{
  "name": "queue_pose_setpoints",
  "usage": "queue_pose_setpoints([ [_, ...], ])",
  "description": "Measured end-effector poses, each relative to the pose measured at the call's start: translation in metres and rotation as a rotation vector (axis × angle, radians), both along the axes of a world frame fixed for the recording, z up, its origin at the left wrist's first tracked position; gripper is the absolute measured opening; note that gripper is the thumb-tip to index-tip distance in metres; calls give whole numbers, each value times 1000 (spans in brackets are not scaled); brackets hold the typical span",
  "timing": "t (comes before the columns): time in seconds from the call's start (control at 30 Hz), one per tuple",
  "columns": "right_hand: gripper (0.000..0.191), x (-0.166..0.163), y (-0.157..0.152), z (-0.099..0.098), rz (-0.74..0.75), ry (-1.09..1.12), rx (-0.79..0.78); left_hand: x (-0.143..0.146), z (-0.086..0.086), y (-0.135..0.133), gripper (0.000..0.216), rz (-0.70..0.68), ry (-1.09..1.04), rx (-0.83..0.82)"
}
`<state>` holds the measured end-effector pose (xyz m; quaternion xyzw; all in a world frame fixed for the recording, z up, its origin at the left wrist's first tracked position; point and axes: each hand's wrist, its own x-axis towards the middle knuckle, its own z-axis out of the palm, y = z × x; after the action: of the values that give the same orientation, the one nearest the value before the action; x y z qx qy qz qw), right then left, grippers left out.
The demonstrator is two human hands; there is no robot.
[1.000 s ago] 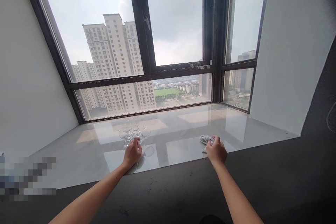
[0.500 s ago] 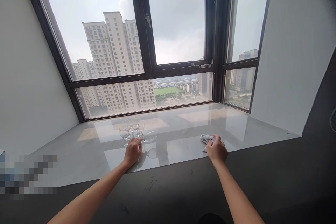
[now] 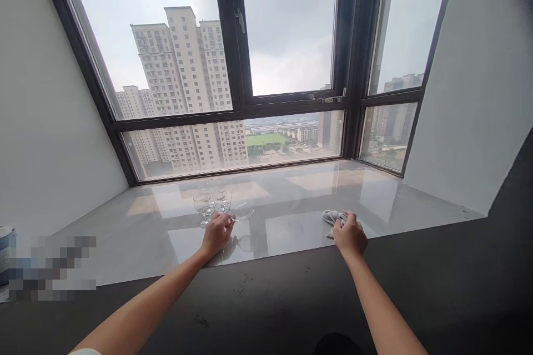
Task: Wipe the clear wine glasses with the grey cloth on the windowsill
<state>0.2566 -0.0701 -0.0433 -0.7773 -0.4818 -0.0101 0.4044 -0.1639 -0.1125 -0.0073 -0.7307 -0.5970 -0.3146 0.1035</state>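
Note:
My left hand (image 3: pixel 217 234) is closed on a clear stemmed glass (image 3: pixel 244 211), which is tilted on its side with its bowl pointing right, just above the shiny window sill (image 3: pixel 291 222). Several more stemmed glasses (image 3: pixel 202 202) stand upright in a group right behind that hand. Farther right, my right hand (image 3: pixel 350 236) grips a crumpled light grey cloth (image 3: pixel 332 217) near the sill's front edge. Part of the cloth is hidden by the fingers.
Dark-framed windows (image 3: pixel 237 113) rise behind the sill, with a white wall (image 3: pixel 462 100) at the right. A grey wall face (image 3: pixel 266 305) drops below the front edge. At far left, a partly blurred container (image 3: pixel 5 255) shows.
The camera view has shifted slightly. The held glass is turned a little, its bowl raised somewhat at the right. The right hand keeps its grip on the cloth.

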Motion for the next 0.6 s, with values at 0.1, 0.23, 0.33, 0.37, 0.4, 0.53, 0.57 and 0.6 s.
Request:
queue_pose_setpoints([
  [0.1, 34, 0, 0, 0, -5, 6, -2, 0, -1, 0, 20, -11, -8, -18],
  [0.23, 34, 0, 1, 0, -10, 14, 7, -1, -2, 1, 19, -42, -9, -27],
  [0.33, 36, 0, 1, -1, -12, 27, 9, -2, -3, 2, 19, -53, -12, -21],
  [0.37, 37, 1, 1, -2, -14, 32, 10, -2, -3, 2, 19, -60, -13, -15],
  [0.4, 37, 1, 1, -1, -14, 41, 13, -2, -3, 2, 19, -66, -15, -7],
  [0.53, 43, -5, 2, 8, 34, 197, 20, -3, -3, 2, 17, -75, -14, 13],
  [0.57, 46, -11, 3, 13, 68, 281, 43, -3, -4, 2, 16, -76, -13, 14],
  [0.6, 49, -20, 4, 19, 119, 378, 77, -3, -4, 2, 15, -76, -13, 15],
])
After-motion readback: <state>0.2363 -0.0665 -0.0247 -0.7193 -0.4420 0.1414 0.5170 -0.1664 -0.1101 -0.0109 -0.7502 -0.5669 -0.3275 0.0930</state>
